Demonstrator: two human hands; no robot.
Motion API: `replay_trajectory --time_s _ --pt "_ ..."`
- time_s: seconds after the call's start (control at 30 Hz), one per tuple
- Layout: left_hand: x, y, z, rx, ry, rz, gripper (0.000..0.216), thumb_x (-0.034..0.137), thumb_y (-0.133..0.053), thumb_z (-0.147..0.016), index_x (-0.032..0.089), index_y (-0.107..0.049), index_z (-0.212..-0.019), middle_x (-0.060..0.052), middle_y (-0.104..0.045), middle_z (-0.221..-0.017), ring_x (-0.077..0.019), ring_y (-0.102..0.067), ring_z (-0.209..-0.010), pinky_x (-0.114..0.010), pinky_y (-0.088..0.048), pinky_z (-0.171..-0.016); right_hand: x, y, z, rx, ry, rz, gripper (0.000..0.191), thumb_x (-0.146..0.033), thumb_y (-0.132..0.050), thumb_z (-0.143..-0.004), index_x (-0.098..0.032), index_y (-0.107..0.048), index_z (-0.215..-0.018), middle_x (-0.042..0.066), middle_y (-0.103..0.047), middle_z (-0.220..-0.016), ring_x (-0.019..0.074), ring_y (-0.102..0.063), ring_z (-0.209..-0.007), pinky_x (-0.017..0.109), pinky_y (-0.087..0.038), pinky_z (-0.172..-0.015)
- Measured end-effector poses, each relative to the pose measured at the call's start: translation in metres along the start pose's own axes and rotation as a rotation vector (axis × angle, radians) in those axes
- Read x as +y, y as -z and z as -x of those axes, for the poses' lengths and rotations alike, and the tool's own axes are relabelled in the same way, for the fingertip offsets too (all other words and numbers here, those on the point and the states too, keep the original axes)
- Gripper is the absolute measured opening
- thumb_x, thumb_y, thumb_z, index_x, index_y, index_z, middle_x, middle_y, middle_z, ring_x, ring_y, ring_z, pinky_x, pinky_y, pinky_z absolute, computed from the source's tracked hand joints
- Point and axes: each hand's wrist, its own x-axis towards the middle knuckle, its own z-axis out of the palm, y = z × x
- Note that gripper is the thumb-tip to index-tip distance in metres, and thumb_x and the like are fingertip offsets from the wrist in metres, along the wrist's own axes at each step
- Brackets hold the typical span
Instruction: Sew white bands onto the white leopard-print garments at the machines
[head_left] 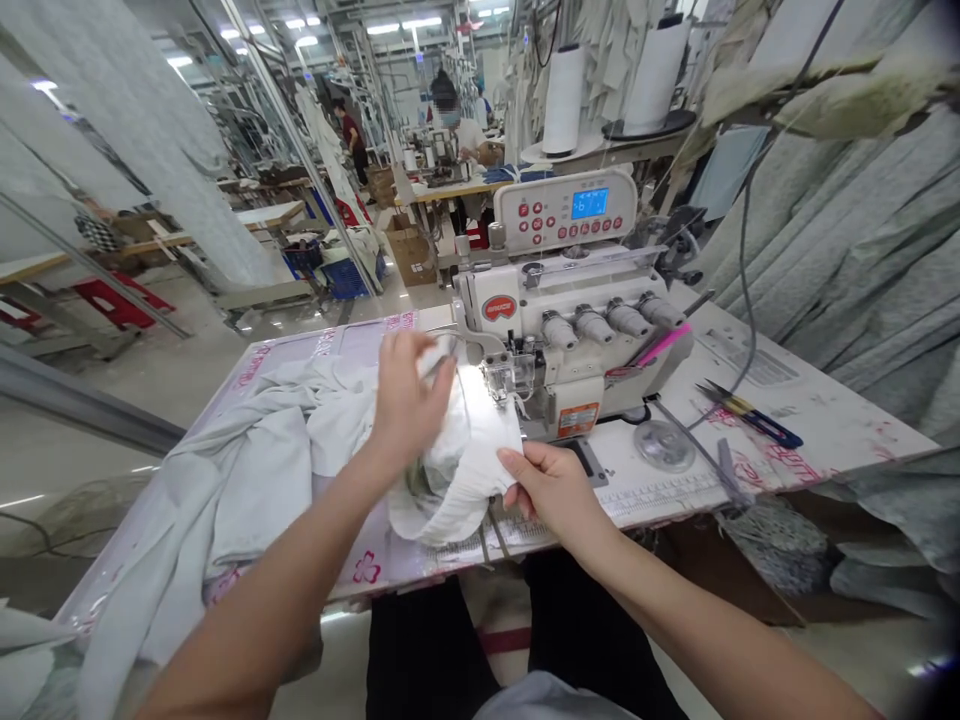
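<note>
The right hand (pixel 553 492) is closed on a bunched length of white fabric (pixel 457 490), the cloth pinched between thumb and fingers. The left hand (pixel 409 400) is seen half-closed just above the same fabric, its fingers curled, though a firm grip cannot be told from this view. The fabric is held on the sewing surface (pixel 814 415), just in front of the presser foot (pixel 499 380) of a white overlock sewing machine (pixel 577 310). A longer run of pale fabric (pixel 217 490) is spread to the left and hangs over the surface's near corner. Black trousers (pixel 427 650) are seen below the near edge.

Tailor's snips with a blue handle (pixel 750 415) and a clear round disc (pixel 664 445) are laid to the right of the machine, and a pink-handled tool (pixel 664 345) rests against it. Grey fabric pieces (pixel 832 250) are hung in folds along the right side. Two cones of white thread (pixel 562 100) are mounted behind the machine's lit blue display (pixel 590 203). Farther off, a masked co-worker (pixel 457 130) is seen at another sewing station, with a cardboard box (pixel 411 255) and a blue crate (pixel 345 278) standing on the factory floor.
</note>
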Motion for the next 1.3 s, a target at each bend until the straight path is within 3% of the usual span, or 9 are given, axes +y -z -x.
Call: replay_trajectory --time_s 0.17,0.37,0.53,0.7,0.97,1.03,1.17,1.23,1.3 --pt "0.007 0.031 0.110 -0.459 0.050 -0.138 0.018 0.035 -0.041 -0.083 0.018 -0.044 -0.076 -0.003 -0.048 -0.071 -0.0178 -0.045 -0.069 -0.029 -0.034 -0.062 -0.002 0.002 0.000 -0.008 0.038 0.025 0.035 -0.044 -0.055 -0.073 -0.014 -0.048 -0.057 -0.001 -0.053 -0.042 0.0041 -0.036 -0.032 0.015 -0.026 -0.032" --pt "0.027 0.057 0.135 -0.923 0.064 0.071 0.034 0.037 -0.030 -0.087 0.017 -0.037 -0.061 0.002 -0.041 -0.055 -0.0110 -0.039 -0.051 -0.023 -0.027 -0.051 0.005 0.004 0.008 -0.028 0.049 0.030 0.034 -0.044 -0.058 -0.071 -0.014 -0.049 -0.059 -0.004 -0.048 -0.041 0.0036 -0.034 -0.032 0.015 -0.023 -0.032" --pt "0.063 0.087 0.182 -1.368 0.211 0.452 0.026 0.032 -0.036 -0.085 0.017 -0.043 -0.065 0.003 -0.045 -0.062 -0.0090 -0.041 -0.058 -0.019 -0.034 -0.056 0.034 -0.005 0.090 -0.278 -0.178 0.041 0.038 -0.048 -0.058 -0.070 -0.013 -0.049 -0.059 -0.005 -0.042 -0.042 0.0034 -0.032 -0.034 0.016 -0.020 -0.033" --pt "0.074 0.091 0.216 -1.307 0.329 0.569 0.017 0.027 -0.039 -0.083 0.019 -0.053 -0.078 0.002 -0.053 -0.078 -0.0112 -0.046 -0.073 -0.020 -0.038 -0.069 0.055 -0.010 0.159 -0.491 -0.226 0.066 0.033 -0.042 -0.055 -0.075 -0.010 -0.057 -0.064 -0.002 -0.046 -0.050 0.0054 -0.037 -0.043 0.017 -0.026 -0.039" --pt "0.056 0.085 0.209 -1.403 0.558 0.719 0.025 0.037 -0.051 -0.074 0.016 -0.056 -0.088 -0.001 -0.055 -0.076 -0.0120 -0.049 -0.066 -0.021 -0.040 -0.059 0.054 -0.014 0.158 -0.509 -0.073 0.017 0.030 -0.038 -0.051 -0.079 -0.010 -0.055 -0.067 -0.001 -0.046 -0.060 0.0083 -0.038 -0.055 0.020 -0.031 -0.052" --pt "0.050 0.068 0.194 -1.205 0.628 0.874 0.032 0.034 -0.051 -0.072 0.016 -0.053 -0.099 -0.005 -0.056 -0.089 -0.0156 -0.053 -0.076 -0.025 -0.043 -0.065 0.052 -0.013 0.160 -0.483 -0.020 0.037 0.027 -0.035 -0.049 -0.080 -0.011 -0.053 -0.067 -0.001 -0.044 -0.062 0.0087 -0.037 -0.058 0.020 -0.031 -0.054" --pt "0.035 0.024 0.168 -0.364 0.499 0.495 0.048 0.033 -0.046 -0.074 0.014 -0.039 -0.118 -0.014 -0.048 -0.112 -0.0230 -0.047 -0.104 -0.037 -0.037 -0.088 0.054 -0.013 0.166 -0.458 0.033 0.144 0.028 -0.031 -0.046 -0.082 -0.013 -0.044 -0.060 -0.002 -0.036 -0.058 0.0078 -0.031 -0.055 0.020 -0.027 -0.052" --pt "0.023 0.012 0.160 -0.252 0.388 0.210 0.055 0.034 -0.052 -0.072 0.012 -0.037 -0.119 -0.015 -0.051 -0.106 -0.0250 -0.047 -0.103 -0.039 -0.036 -0.088 0.057 -0.013 0.166 -0.449 0.052 0.167 0.028 -0.031 -0.044 -0.083 -0.014 -0.042 -0.061 -0.002 -0.034 -0.059 0.0082 -0.030 -0.056 0.020 -0.026 -0.053" --pt "0.010 0.016 0.152 -0.373 0.335 0.069 0.040 0.038 -0.050 -0.074 0.012 -0.049 -0.104 -0.009 -0.057 -0.084 -0.0236 -0.054 -0.083 -0.036 -0.042 -0.074 0.059 -0.012 0.164 -0.460 0.063 0.189 0.028 -0.031 -0.043 -0.083 -0.014 -0.041 -0.061 -0.002 -0.034 -0.060 0.0087 -0.030 -0.057 0.020 -0.026 -0.053"
